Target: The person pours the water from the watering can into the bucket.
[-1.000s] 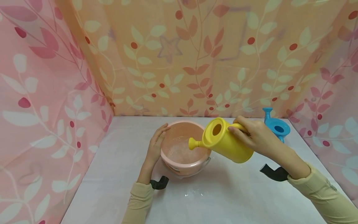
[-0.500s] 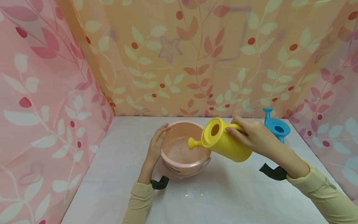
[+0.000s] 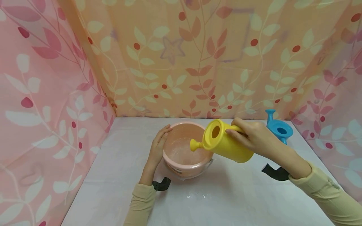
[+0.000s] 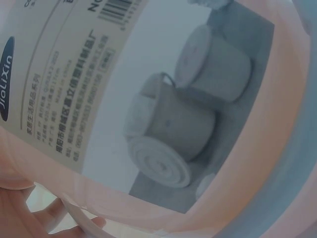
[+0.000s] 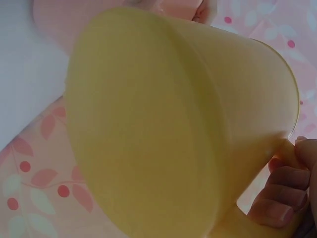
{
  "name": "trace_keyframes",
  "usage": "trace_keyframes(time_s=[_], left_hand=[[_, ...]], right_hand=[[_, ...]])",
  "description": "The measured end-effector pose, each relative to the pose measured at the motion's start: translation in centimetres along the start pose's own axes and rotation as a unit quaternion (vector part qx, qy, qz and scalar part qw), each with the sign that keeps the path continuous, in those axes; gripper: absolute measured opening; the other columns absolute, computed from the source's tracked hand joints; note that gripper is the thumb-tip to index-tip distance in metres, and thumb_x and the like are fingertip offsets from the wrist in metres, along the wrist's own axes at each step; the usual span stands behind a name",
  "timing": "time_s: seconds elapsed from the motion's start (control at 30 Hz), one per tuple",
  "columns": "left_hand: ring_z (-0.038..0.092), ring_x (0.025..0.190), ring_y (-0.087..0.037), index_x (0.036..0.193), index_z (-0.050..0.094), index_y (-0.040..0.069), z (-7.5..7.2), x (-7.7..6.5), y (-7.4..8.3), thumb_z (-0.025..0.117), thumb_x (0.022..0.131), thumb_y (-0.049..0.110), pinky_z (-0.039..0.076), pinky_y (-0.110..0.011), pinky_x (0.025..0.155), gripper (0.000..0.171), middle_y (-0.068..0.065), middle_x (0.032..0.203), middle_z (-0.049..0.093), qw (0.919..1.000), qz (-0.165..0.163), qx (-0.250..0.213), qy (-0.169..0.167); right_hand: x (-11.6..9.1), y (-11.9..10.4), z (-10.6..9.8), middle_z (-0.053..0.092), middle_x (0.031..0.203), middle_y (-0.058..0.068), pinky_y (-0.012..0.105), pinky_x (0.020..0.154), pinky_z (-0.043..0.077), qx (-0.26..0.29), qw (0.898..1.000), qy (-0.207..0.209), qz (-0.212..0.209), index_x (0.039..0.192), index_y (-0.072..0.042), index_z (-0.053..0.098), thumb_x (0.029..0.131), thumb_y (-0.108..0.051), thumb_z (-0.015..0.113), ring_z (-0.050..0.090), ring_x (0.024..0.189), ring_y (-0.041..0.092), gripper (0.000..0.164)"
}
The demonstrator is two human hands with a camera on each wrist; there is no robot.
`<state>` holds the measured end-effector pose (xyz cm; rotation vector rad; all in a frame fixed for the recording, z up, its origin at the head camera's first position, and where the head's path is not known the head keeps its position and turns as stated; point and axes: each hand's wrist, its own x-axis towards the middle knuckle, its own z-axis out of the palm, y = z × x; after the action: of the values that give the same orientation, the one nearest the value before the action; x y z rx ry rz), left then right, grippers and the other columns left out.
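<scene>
In the head view, a pink bucket [image 3: 185, 171] with water in it stands in the middle of the table. My left hand [image 3: 156, 147] rests against its left outer side, fingertips at the rim. The left wrist view shows the bucket's printed label [image 4: 168, 114] close up and some of that hand's fingers. My right hand [image 3: 255, 135] grips the handle of a yellow watering can [image 3: 230, 146] to the right. The can tilts left, its spout head over the bucket's opening. From the right wrist, the can's base fills the view, with fingers [image 5: 282, 196] curled round its handle.
A blue watering can [image 3: 280, 128] stands at the table's back right. Small wet drops [image 3: 196, 196] lie on the white table [image 3: 118, 175] in front of the bucket. Leaf-patterned curtains [image 3: 181, 62] close off the back and both sides.
My right hand and the yellow watering can have shifted slightly left. The water in the bucket looks calmer, with fewer ripples. My left hand stays on the bucket.
</scene>
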<state>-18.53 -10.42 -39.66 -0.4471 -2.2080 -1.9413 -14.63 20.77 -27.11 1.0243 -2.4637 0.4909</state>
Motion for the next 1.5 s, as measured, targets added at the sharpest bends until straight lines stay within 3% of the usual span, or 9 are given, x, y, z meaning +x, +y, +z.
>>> trace_keyframes(time_s=[1.13, 1.4, 1.5], left_hand=[[0.028, 0.137, -0.028, 0.126, 0.051, -0.005, 0.0, -0.1, -0.1, 0.036, 0.101, 0.014, 0.021, -0.046, 0.112, 0.035, -0.017, 0.145, 0.036, 0.9999, -0.007, 0.004, -0.006], [0.029, 0.137, -0.024, 0.125, 0.054, 0.002, -0.1, 0.5, -3.1, 0.037, 0.101, 0.020, 0.022, -0.045, 0.112, 0.035, -0.009, 0.145, 0.038, 1.0000, 0.005, -0.002, 0.004], [0.030, 0.136, -0.021, 0.125, 0.056, 0.005, 0.0, 0.5, -3.5, 0.037, 0.101, 0.024, 0.023, -0.044, 0.112, 0.036, -0.005, 0.144, 0.040, 0.9999, 0.010, 0.007, 0.010]], right_hand=[[0.5, -0.6, 0.0, 0.041, 0.064, -0.011, 0.014, 0.050, 0.042, -0.025, 0.999, -0.016, -0.029, 0.087, -0.014, 0.052, 0.079, -0.020, 0.073, 0.040, 0.057, 0.000, 0.022], [0.6, -0.5, 0.0, 0.042, 0.064, -0.011, 0.014, 0.050, 0.043, -0.027, 0.999, -0.018, -0.027, 0.087, -0.014, 0.052, 0.079, -0.020, 0.072, 0.040, 0.055, -0.001, 0.023], [0.6, -0.4, 0.0, 0.041, 0.064, -0.011, 0.014, 0.050, 0.042, -0.030, 0.999, -0.019, -0.029, 0.087, -0.014, 0.051, 0.079, -0.019, 0.073, 0.039, 0.055, -0.001, 0.024]])
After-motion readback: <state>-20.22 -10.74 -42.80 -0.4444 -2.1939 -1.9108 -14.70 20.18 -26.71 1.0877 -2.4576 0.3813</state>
